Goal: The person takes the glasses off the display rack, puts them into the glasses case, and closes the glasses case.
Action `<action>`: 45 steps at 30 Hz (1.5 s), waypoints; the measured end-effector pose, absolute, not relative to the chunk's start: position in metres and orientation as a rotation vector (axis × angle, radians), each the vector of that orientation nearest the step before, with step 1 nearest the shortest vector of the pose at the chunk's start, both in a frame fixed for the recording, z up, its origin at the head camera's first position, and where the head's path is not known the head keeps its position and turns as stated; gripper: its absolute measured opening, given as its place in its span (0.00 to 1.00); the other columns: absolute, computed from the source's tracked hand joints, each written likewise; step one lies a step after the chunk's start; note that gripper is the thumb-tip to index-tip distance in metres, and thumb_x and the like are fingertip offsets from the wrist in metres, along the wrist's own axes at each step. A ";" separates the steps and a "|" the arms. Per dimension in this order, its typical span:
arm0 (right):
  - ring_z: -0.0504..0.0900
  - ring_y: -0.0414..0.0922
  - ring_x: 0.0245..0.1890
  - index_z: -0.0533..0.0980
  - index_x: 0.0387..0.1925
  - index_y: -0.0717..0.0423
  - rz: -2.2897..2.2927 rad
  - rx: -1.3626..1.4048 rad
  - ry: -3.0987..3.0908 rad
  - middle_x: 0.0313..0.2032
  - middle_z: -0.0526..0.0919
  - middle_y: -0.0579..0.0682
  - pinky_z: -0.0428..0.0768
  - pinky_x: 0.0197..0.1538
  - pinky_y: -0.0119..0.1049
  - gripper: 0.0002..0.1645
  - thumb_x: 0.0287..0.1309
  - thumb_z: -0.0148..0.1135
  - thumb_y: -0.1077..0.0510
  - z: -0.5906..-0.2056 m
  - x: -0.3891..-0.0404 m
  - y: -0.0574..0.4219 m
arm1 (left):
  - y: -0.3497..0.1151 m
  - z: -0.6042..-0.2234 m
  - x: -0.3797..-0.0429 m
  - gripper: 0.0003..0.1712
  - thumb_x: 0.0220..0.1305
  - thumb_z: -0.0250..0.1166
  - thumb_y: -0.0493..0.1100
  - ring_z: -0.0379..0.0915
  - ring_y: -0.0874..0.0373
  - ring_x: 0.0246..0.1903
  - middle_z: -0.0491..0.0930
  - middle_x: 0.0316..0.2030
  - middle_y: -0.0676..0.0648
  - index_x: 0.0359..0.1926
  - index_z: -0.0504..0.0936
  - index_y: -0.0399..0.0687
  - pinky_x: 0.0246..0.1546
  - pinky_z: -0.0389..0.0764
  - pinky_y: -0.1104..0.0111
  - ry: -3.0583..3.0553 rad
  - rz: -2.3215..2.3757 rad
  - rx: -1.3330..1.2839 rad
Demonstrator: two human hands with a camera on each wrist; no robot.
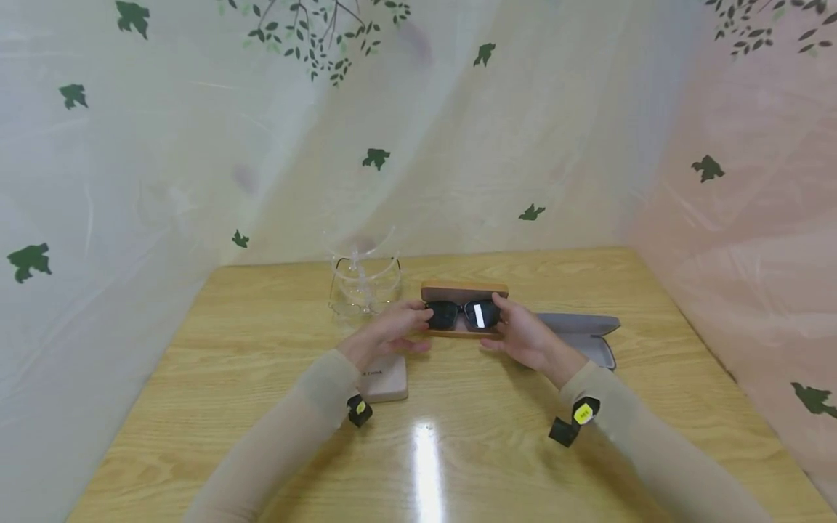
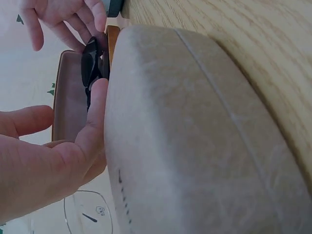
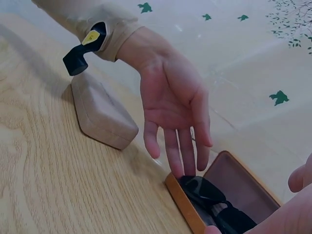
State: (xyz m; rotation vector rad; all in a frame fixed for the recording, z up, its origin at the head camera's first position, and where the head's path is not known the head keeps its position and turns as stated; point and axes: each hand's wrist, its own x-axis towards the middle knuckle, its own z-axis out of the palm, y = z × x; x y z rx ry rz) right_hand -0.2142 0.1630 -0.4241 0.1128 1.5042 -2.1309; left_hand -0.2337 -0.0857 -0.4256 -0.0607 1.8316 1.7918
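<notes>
Black sunglasses (image 1: 445,315) lie in an open orange-brown glasses case (image 1: 451,286), its lid raised at the back. My left hand (image 1: 391,327) is at the left end of the sunglasses, its fairly straight fingertips touching the frame by the case's edge. At the opposite end, my right hand (image 1: 528,335) has its fingers extended along the right lens, thumb held apart below. The left wrist view has my right hand (image 2: 68,17) with fingers spread behind the dark frame. In the right wrist view, my left hand's fingers (image 3: 186,151) reach down to the sunglasses (image 3: 204,190).
A closed beige glasses case (image 1: 387,383) with small lettering stands by my left wrist. An open grey case (image 1: 585,323) lies to the right, partly behind my right hand. Back left, a clear display stand (image 1: 362,276) holds eyeglasses (image 1: 352,310). A patterned curtain (image 1: 445,145) hangs behind the table.
</notes>
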 end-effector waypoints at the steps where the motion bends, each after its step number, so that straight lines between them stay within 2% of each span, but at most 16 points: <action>1: 0.35 0.60 0.78 0.27 0.79 0.58 -2.123 0.111 1.512 0.79 0.29 0.61 0.55 0.75 0.61 0.42 0.82 0.34 0.47 -0.424 -0.214 0.163 | -0.087 -0.425 -0.233 0.35 0.77 0.56 0.40 0.58 0.39 0.70 0.60 0.72 0.32 0.76 0.54 0.31 0.51 0.84 0.52 1.837 1.776 -0.057; 6: 0.30 0.59 0.78 0.25 0.78 0.58 -2.102 0.112 1.525 0.79 0.26 0.61 0.53 0.76 0.59 0.43 0.82 0.34 0.47 -0.426 -0.214 0.162 | -0.091 -0.422 -0.230 0.37 0.77 0.56 0.42 0.58 0.39 0.70 0.58 0.73 0.33 0.77 0.52 0.32 0.51 0.84 0.51 1.843 1.720 -0.053; 13: 0.35 0.56 0.79 0.30 0.79 0.61 -2.107 0.049 1.546 0.79 0.31 0.60 0.49 0.77 0.57 0.40 0.82 0.34 0.48 -0.423 -0.210 0.162 | -0.094 -0.420 -0.228 0.39 0.77 0.57 0.43 0.57 0.39 0.72 0.54 0.75 0.34 0.78 0.50 0.33 0.52 0.83 0.51 1.821 1.718 -0.053; 21: 0.23 0.59 0.77 0.22 0.77 0.57 -2.045 0.048 1.604 0.77 0.16 0.55 0.47 0.76 0.60 0.46 0.81 0.38 0.46 -0.417 -0.207 0.165 | -0.095 -0.422 -0.231 0.39 0.77 0.58 0.44 0.59 0.38 0.70 0.56 0.74 0.34 0.78 0.51 0.34 0.52 0.83 0.50 1.813 1.746 -0.072; 25: 0.22 0.58 0.77 0.20 0.77 0.55 -2.039 -0.007 1.618 0.76 0.14 0.53 0.43 0.76 0.61 0.48 0.81 0.39 0.46 -0.414 -0.206 0.165 | -0.095 -0.421 -0.231 0.39 0.76 0.60 0.45 0.60 0.38 0.70 0.58 0.74 0.35 0.78 0.54 0.37 0.50 0.85 0.52 1.798 1.766 -0.094; 32: 0.23 0.58 0.77 0.17 0.76 0.55 -1.980 -0.047 1.698 0.76 0.12 0.54 0.40 0.77 0.57 0.51 0.80 0.41 0.43 -0.409 -0.204 0.168 | -0.099 -0.419 -0.233 0.36 0.76 0.59 0.45 0.62 0.37 0.69 0.65 0.70 0.35 0.77 0.57 0.40 0.57 0.79 0.47 1.755 1.823 -0.083; 39: 0.22 0.57 0.77 0.16 0.75 0.55 -1.972 -0.042 1.685 0.76 0.13 0.55 0.38 0.78 0.55 0.51 0.81 0.39 0.43 -0.411 -0.206 0.169 | -0.100 -0.418 -0.235 0.45 0.75 0.61 0.51 0.59 0.38 0.70 0.58 0.74 0.36 0.80 0.46 0.41 0.60 0.77 0.48 1.774 1.835 -0.138; 45: 0.25 0.54 0.78 0.16 0.75 0.53 -1.939 -0.006 1.819 0.78 0.19 0.54 0.34 0.77 0.53 0.51 0.80 0.40 0.43 -0.409 -0.207 0.170 | -0.101 -0.413 -0.236 0.47 0.75 0.58 0.58 0.54 0.38 0.73 0.51 0.77 0.36 0.80 0.45 0.43 0.63 0.73 0.46 1.800 1.781 -0.122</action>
